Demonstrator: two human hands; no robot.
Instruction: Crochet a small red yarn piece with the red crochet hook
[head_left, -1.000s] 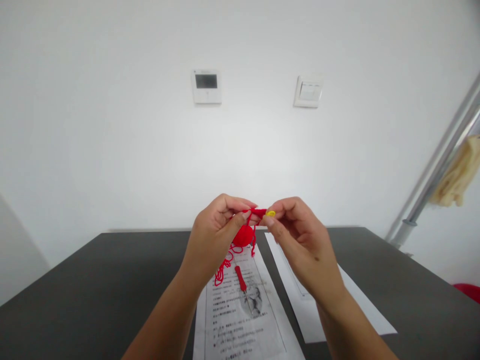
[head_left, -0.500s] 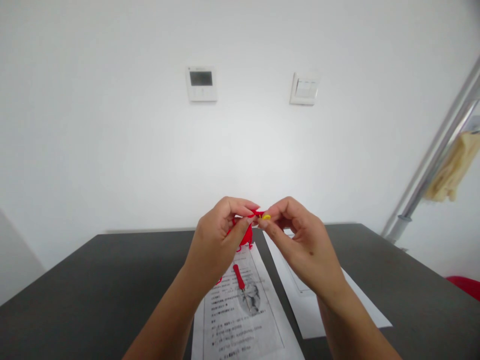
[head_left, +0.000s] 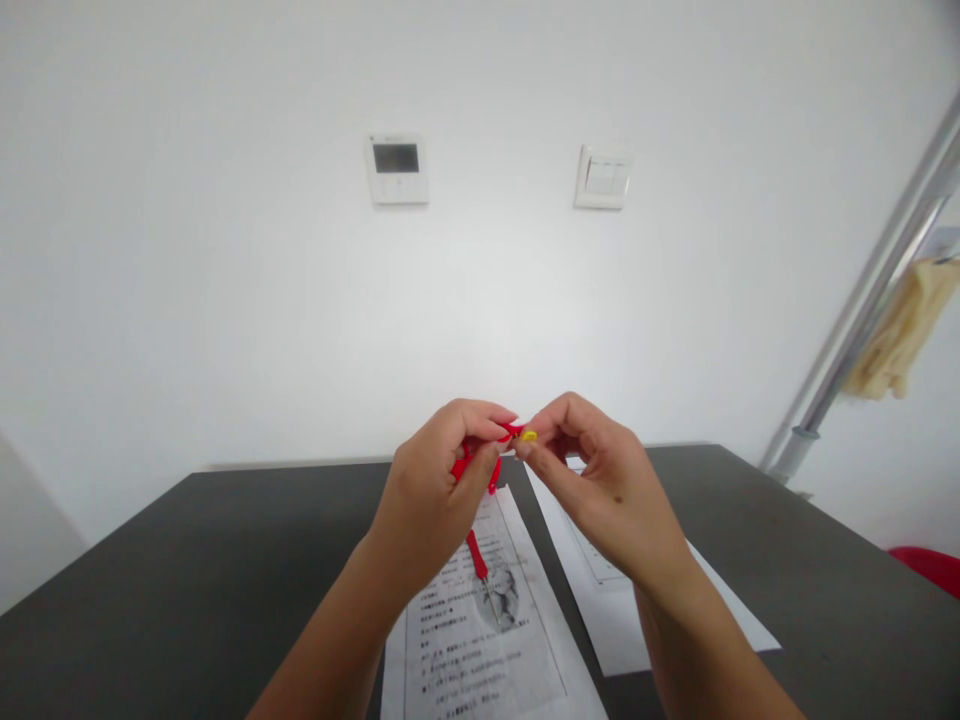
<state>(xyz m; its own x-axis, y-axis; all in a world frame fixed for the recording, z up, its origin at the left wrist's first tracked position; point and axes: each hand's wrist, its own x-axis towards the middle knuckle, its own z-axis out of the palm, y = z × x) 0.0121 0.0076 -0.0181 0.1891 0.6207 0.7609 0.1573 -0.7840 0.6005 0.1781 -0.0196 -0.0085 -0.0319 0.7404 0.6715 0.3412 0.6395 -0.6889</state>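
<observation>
Pinched between thumb and fingers of my left hand (head_left: 435,475) is red yarn (head_left: 460,466), part of which hangs below the fingertips. My right hand (head_left: 600,475) is closed on a small yellow clip (head_left: 529,436), held right against the red strands. The fingertips of both hands nearly meet, and they hide most of the yarn work. Beneath the hands, a crochet hook (head_left: 477,555) with a red handle and thin metal shaft lies on a printed sheet (head_left: 480,670). My left hand partly covers that sheet.
A second white sheet (head_left: 622,640) lies on the dark table (head_left: 262,570), partly under my right forearm. On the white wall behind are a control panel (head_left: 397,170) and a light switch (head_left: 602,178). A metal pole (head_left: 847,350) with yellowish cloth (head_left: 900,335) stands at the right.
Both hands keep their pinch and have barely moved. The red yarn hanging below the left hand shows less and has shifted slightly. The view has moved a little.
</observation>
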